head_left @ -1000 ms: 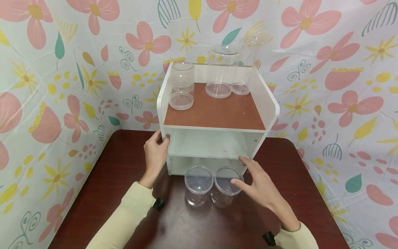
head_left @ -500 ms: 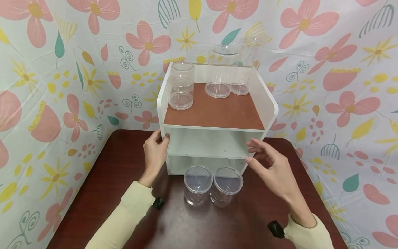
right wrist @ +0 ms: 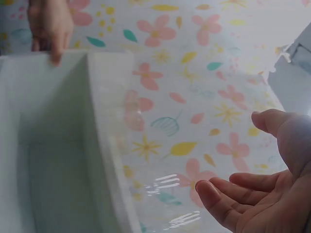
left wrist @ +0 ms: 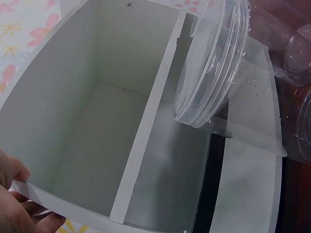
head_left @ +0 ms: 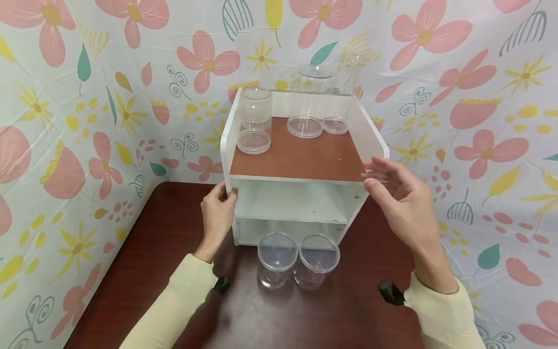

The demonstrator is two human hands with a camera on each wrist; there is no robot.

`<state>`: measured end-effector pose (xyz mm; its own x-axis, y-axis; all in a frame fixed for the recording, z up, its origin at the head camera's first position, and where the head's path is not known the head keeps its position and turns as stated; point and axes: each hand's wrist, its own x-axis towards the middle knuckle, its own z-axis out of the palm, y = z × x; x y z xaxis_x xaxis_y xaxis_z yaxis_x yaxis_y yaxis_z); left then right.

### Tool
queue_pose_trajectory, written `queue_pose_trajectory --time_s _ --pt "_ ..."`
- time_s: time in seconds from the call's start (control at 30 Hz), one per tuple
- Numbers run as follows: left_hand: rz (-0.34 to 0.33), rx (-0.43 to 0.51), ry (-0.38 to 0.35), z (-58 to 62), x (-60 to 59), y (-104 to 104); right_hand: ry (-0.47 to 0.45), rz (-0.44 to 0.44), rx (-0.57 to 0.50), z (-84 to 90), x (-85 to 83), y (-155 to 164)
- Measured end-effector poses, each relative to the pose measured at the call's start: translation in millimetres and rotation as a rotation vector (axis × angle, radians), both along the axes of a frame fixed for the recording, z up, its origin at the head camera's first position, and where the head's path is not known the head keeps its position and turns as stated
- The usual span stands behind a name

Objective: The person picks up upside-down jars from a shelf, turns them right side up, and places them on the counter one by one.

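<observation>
Left hand (head_left: 218, 213) fingers hidden behind shelf (head_left: 301, 155)

No readable text, label or number shows anywhere

Bright, even light; soft shadows under sleeves on table (head_left: 131, 271). Head view sharp; right wrist view blurred, hazy.

Staged tabletop booth, floral backdrop (head_left: 87, 97)
</observation>
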<state>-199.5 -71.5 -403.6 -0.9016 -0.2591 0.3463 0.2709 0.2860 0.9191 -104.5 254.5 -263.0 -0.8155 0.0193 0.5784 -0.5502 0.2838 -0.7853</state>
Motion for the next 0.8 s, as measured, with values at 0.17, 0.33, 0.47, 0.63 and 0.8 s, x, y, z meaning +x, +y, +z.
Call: queue_pose_trajectory --time_s 0.17,0.33,0.47,0.63,0.8 --pt "0.001 0.006 0.006 0.1 0.2 0 -0.017 -0.065 -0.012 20.1 -9.3 2" --pt "-0.005 0.003 0.005 -0.1 -0.6 0 -0.037 -0.051 -0.102 34.6 -22.7 3" --pt "0.006 -0.002 0.010 -0.1 -0.8 1 -0.096 -0.123 -0.063 46.8 -31.6 2" --pt "0.008 -0.005 0.005 -0.8 -0.8 1 -0.178 -0.246 0.081 62.6 -44.0 -1" --pt "0.008 0.003 0.006 -0.7 -0.9 1 -0.209 -0.306 0.083 80.9 -65.6 -6"
